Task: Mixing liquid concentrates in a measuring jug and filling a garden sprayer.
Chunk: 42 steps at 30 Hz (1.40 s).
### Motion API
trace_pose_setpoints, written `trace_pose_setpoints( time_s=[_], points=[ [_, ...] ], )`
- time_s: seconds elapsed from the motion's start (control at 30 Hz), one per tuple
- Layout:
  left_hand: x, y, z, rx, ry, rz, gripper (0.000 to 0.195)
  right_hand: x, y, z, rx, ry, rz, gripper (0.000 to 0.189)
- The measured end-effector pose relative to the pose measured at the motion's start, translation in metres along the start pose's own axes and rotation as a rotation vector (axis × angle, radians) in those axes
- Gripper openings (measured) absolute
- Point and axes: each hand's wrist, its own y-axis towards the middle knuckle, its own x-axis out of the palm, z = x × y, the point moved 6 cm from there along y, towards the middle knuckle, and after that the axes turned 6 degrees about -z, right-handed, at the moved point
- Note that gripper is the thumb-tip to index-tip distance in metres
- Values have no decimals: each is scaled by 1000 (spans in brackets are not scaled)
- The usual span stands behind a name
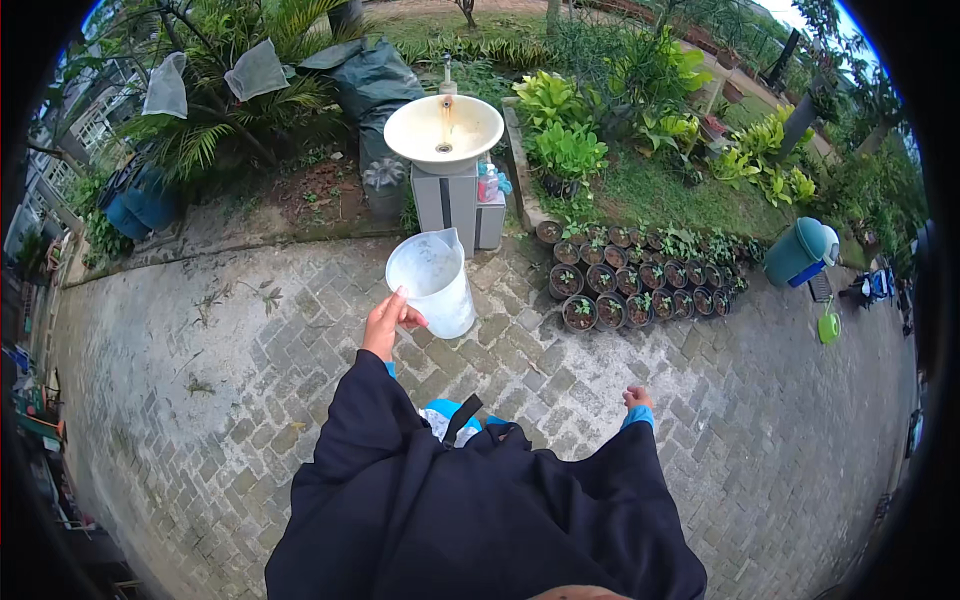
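My left hand [390, 322] grips a translucent white plastic pitcher [442, 300] by its near left side; the fingers partly hide the handle area. Its pouring lip points away from me, and its mouth is tilted up toward the camera. Dark marks show through the wall inside. Beyond the pitcher stands a cream wash basin [405, 135] on a grey pedestal [442, 195], with rust stains running down to the drain. My right hand [636, 397] hangs low at my right side, fingers curled, with nothing visible in it.
Rows of potted seedlings [602, 279] stand on the block paving [480, 360] ahead to the right. A tap [448, 67] rises behind the basin, and a soap bottle [488, 184] sits beside it. Farther right are a green bin [793, 251] and a lime-green dipper [829, 327].
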Motion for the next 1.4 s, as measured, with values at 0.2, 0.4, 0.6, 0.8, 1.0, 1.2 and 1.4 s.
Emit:
trace_pose_setpoints(
  time_s=[0.2,0.4,0.6,0.8,1.0,1.2,1.4],
  points=[
    [-18,161,23,50,-52,17,41,-52,76,-388,-522,669,-64,30],
    [-39,341,39,50,-166,-118,31,-58,141,-568,-673,804,-111,31],
    [-65,484,27,-26,-180,-72,28,-75,189,-744,-935,841,-103,30],
    [-84,587,-7,-67,-124,80,27,29,288,-914,-1091,567,-354,29],
    [-91,661,-31,-127,-80,201,26,179,384,-1019,-1334,20,-337,29],
    [-95,710,-56,-175,-88,213,24,266,431,-1062,-1385,-213,-411,33],
    [-80,760,-70,-184,-3,271,22,305,444,-1079,-1520,-240,-473,25]
  ],
)
